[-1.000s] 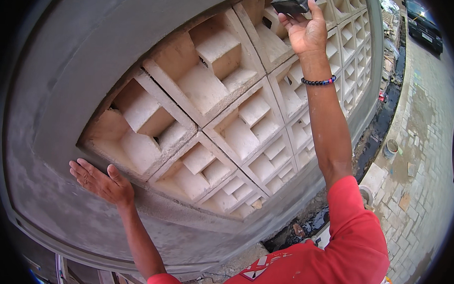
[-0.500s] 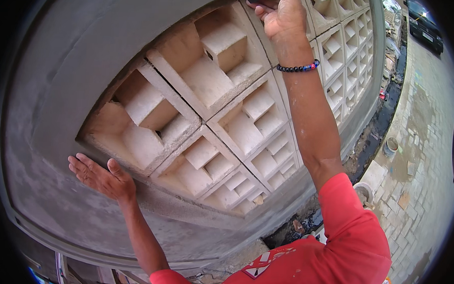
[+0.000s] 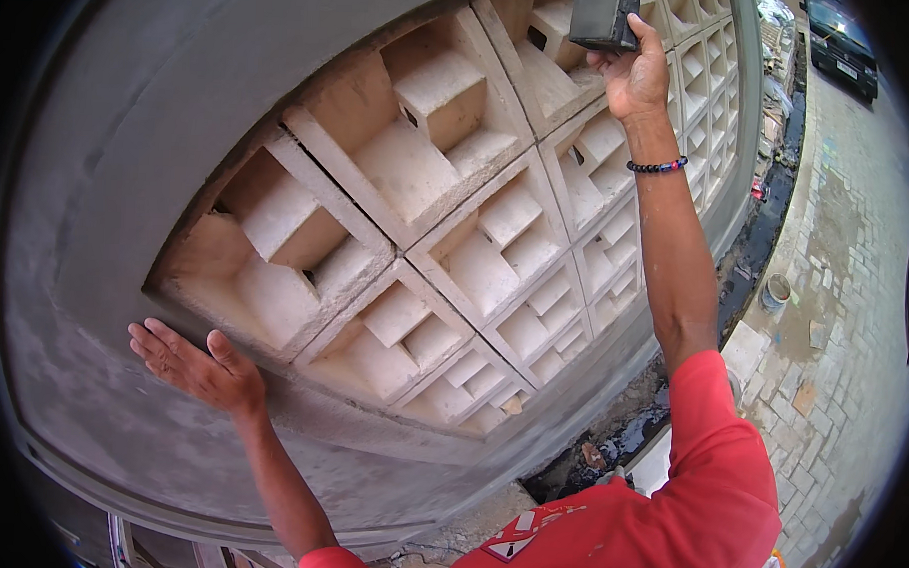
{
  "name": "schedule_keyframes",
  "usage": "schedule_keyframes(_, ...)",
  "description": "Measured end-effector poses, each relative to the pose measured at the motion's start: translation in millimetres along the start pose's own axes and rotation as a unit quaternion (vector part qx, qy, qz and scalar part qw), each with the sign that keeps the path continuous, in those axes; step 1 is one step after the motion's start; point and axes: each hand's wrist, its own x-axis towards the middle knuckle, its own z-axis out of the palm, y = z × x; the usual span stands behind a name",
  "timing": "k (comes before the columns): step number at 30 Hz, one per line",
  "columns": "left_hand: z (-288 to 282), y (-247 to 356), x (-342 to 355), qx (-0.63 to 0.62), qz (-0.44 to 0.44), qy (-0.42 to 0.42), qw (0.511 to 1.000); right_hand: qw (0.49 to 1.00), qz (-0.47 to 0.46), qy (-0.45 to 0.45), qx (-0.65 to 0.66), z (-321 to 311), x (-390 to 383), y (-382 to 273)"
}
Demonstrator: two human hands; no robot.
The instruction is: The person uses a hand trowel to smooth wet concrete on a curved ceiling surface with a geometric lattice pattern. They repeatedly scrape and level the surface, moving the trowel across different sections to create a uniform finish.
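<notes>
My right hand [image 3: 639,85], raised at the top, grips a black rectangular block [image 3: 602,19] by its near end. The block is in front of the pale decorative vent blocks [image 3: 436,98], and the frame's upper edge cuts it off. Whether it touches them I cannot tell. My left hand [image 3: 199,370] lies flat with fingers stretched out against the grey plastered wall [image 3: 105,262], just below the lower left corner of the block panel. Nothing is in it.
A dark gutter [image 3: 756,239] with wet muck and rubble runs along the wall's foot. Beyond it lies a paved road [image 3: 854,298] with a bucket [image 3: 777,291] on it. At the far upper right stands a dark car [image 3: 841,47].
My right hand has come down and to the right, bringing the black block further into view. My left hand stays against the wall.
</notes>
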Motion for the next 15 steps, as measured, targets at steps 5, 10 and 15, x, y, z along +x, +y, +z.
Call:
schedule_keyframes(5, -3, -8, -5, 0.009, -0.001, -0.008, 1.000, 0.999, -0.035, -0.004, 0.022, 37, 1, 1)
schedule_keyframes(10, 0, -6, -2, -0.005, 0.004, -0.003, 1.000, 0.997, -0.075, 0.002, -0.010, 24, 38, 3)
schedule_keyframes(15, -3, -7, -5, 0.005, 0.001, -0.010, 1.000, 0.994, -0.080, -0.003, -0.080, 44, 15, 2)
